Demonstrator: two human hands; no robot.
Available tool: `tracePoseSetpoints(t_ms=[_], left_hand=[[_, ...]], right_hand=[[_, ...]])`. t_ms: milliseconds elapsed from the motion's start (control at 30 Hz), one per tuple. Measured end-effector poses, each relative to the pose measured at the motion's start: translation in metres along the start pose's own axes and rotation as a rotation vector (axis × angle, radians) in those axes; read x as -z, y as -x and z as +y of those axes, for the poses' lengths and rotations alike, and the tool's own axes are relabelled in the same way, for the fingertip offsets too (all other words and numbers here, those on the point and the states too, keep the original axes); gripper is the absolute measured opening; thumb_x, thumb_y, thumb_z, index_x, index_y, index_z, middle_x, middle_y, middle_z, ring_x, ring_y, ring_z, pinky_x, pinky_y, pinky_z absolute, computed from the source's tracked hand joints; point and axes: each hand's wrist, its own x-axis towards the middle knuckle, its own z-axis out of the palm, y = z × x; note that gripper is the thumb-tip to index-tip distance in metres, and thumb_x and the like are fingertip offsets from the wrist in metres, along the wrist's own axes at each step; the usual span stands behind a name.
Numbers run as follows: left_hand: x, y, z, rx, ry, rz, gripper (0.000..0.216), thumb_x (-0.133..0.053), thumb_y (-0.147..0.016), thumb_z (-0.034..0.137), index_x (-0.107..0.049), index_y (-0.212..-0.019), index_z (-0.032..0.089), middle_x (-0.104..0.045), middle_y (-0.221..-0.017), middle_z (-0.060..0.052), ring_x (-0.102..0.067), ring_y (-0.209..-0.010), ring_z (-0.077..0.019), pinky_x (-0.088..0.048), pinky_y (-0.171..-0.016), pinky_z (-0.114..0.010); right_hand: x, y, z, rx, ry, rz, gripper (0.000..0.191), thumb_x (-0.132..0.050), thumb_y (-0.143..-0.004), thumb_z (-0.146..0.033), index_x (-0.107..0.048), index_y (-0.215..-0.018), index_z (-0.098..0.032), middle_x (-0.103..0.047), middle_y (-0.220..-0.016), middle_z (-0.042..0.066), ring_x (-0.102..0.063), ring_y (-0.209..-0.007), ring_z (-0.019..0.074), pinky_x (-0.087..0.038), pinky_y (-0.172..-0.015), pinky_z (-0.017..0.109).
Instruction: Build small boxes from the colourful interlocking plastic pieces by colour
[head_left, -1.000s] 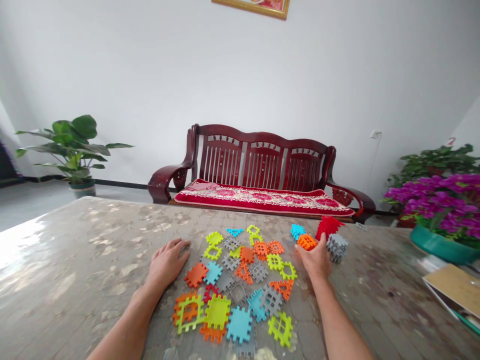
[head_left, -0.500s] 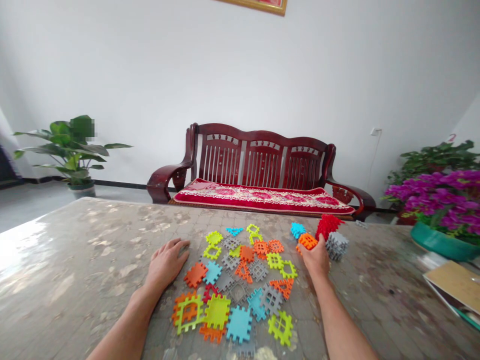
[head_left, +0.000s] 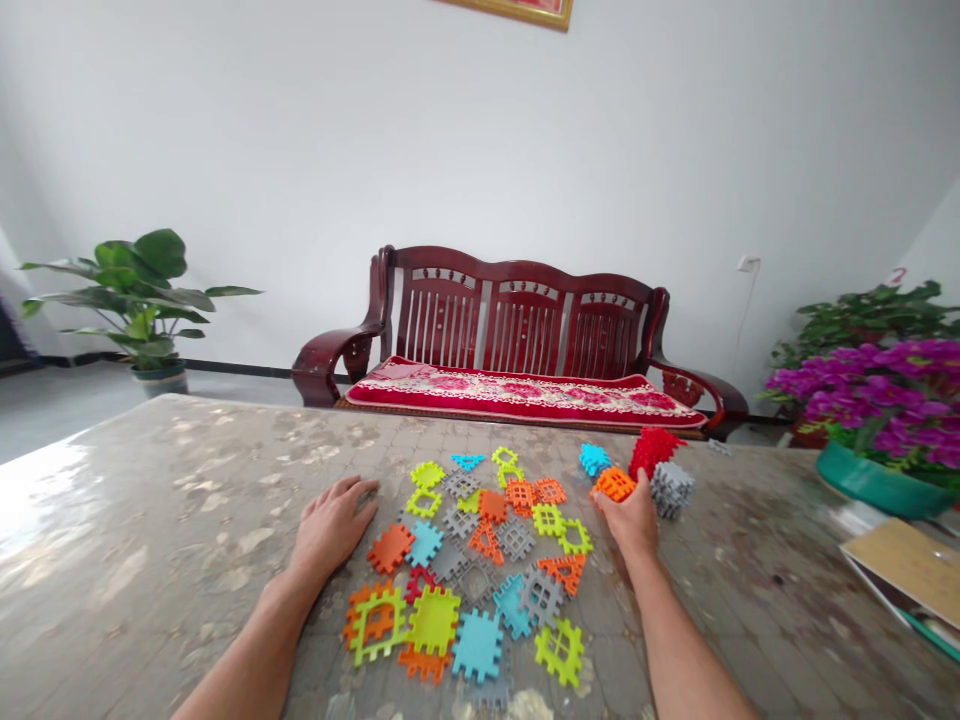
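My left hand (head_left: 336,518) lies flat on the table, fingers stretched forward, left of a spread of interlocking plastic tiles. My right hand (head_left: 631,514) is closed around an orange tile stack (head_left: 615,484), thumb on one side and fingers on the other. Close by that hand stand a red tile stack (head_left: 654,450), a grey tile stack (head_left: 671,488) and a blue tile stack (head_left: 594,459). Between my hands lie loose tiles, among them a lime square (head_left: 433,619), a blue square (head_left: 478,645), an orange triangle (head_left: 564,573) and a grey window piece (head_left: 541,595). Some overlap.
The patterned table (head_left: 187,560) spans the foreground. A notebook (head_left: 907,565) and a teal pot of purple flowers (head_left: 885,480) sit at its right side. Beyond the table stands a wooden bench (head_left: 525,320). A potted plant (head_left: 154,300) is on the floor at left.
The view has shifted very slightly. Both hands and the tiles stay where they were; my right hand keeps its hold on the orange tile stack.
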Motion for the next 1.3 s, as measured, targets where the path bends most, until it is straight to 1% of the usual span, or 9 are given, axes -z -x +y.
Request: tracePoseSetpoints(t_ms=[400, 600, 767, 867, 933, 1000, 1133, 1200, 1300], left_hand=[[0.003, 0.001, 0.003, 0.004, 0.004, -0.001, 0.041, -0.043, -0.088, 0.036, -0.064, -0.122, 0.029, -0.057, -0.138, -0.006, -0.053, -0.125, -0.0245, -0.038, -0.105, -0.041], [0.010, 0.005, 0.009, 0.022, 0.020, -0.026, 0.040, -0.044, -0.089, 0.035, -0.063, -0.123, 0.029, -0.056, -0.138, -0.007, -0.052, -0.125, -0.0246, -0.037, -0.106, -0.042], [0.011, 0.006, 0.011, 0.030, 0.039, -0.016, 0.039, -0.046, -0.088, 0.034, -0.063, -0.122, 0.029, -0.056, -0.138, -0.006, -0.053, -0.124, -0.0247, -0.037, -0.105, -0.042], [0.011, 0.006, 0.011, 0.034, 0.056, -0.023, 0.039, -0.046, -0.088, 0.034, -0.063, -0.123, 0.029, -0.056, -0.138, -0.006, -0.052, -0.124, -0.0246, -0.036, -0.106, -0.042], [0.012, 0.006, 0.012, 0.037, 0.065, -0.024, 0.039, -0.047, -0.087, 0.034, -0.063, -0.122, 0.029, -0.056, -0.138, -0.007, -0.052, -0.124, -0.0250, -0.036, -0.105, -0.042], [0.013, 0.006, 0.012, 0.037, 0.072, -0.022, 0.038, -0.048, -0.087, 0.034, -0.064, -0.122, 0.029, -0.056, -0.138, -0.007, -0.052, -0.125, -0.0253, -0.036, -0.105, -0.042], [0.013, 0.006, 0.012, 0.032, 0.074, -0.015, 0.037, -0.049, -0.086, 0.031, -0.065, -0.120, 0.028, -0.057, -0.136, -0.007, -0.051, -0.125, -0.0239, -0.036, -0.105, -0.040], [0.014, 0.007, 0.012, 0.028, 0.075, -0.013, 0.037, -0.049, -0.086, 0.030, -0.065, -0.120, 0.028, -0.057, -0.136, -0.007, -0.051, -0.125, -0.0238, -0.036, -0.105, -0.040], [0.013, 0.007, 0.012, 0.025, 0.077, -0.014, 0.037, -0.050, -0.086, 0.030, -0.065, -0.120, 0.027, -0.057, -0.136, -0.008, -0.051, -0.125, -0.0241, -0.036, -0.104, -0.041]], right_hand=[[0.005, 0.002, -0.006, 0.007, 0.034, -0.041, 0.103, -0.067, -0.062, -0.051, -0.028, -0.147, -0.009, -0.055, -0.133, 0.022, -0.059, -0.111, 0.0354, -0.045, -0.091, 0.040], [0.010, 0.011, -0.004, 0.080, 0.050, 0.072, 0.107, -0.070, -0.058, -0.055, -0.029, -0.146, -0.009, -0.053, -0.132, 0.023, -0.051, -0.118, 0.0398, -0.039, -0.097, 0.048], [0.019, 0.016, -0.005, 0.191, -0.051, 0.269, 0.080, -0.053, -0.074, -0.048, -0.039, -0.138, -0.003, -0.052, -0.131, 0.025, -0.046, -0.122, 0.0376, -0.033, -0.103, 0.050], [0.024, 0.024, -0.017, 0.277, -0.100, 0.302, 0.060, -0.043, -0.081, -0.043, -0.050, -0.128, -0.006, -0.057, -0.125, 0.021, -0.049, -0.120, 0.0329, -0.034, -0.104, 0.048], [0.025, 0.038, -0.035, 0.384, -0.161, 0.219, 0.047, -0.041, -0.084, -0.042, -0.059, -0.115, -0.012, -0.062, -0.117, 0.018, -0.053, -0.115, 0.0303, -0.037, -0.103, 0.047], [0.023, 0.059, -0.058, 0.535, -0.274, 0.029, 0.036, -0.042, -0.086, -0.041, -0.066, -0.098, -0.018, -0.067, -0.104, 0.013, -0.058, -0.106, 0.0270, -0.042, -0.099, 0.043], [0.023, 0.113, -0.109, 0.753, -0.392, -0.578, 0.022, -0.054, -0.085, -0.033, -0.069, -0.098, -0.024, -0.069, -0.097, 0.005, -0.063, -0.090, 0.0199, -0.049, -0.084, 0.033], [0.027, 0.138, -0.127, 0.840, -0.320, -0.770, 0.029, -0.065, -0.078, -0.034, -0.068, -0.106, -0.025, -0.068, -0.103, 0.004, -0.061, -0.096, 0.0201, -0.048, -0.087, 0.033], [0.033, 0.161, -0.141, 0.960, -0.169, -0.885, 0.058, -0.077, -0.066, -0.040, -0.063, -0.121, -0.028, -0.065, -0.112, 0.004, -0.058, -0.103, 0.0230, -0.045, -0.093, 0.036]])
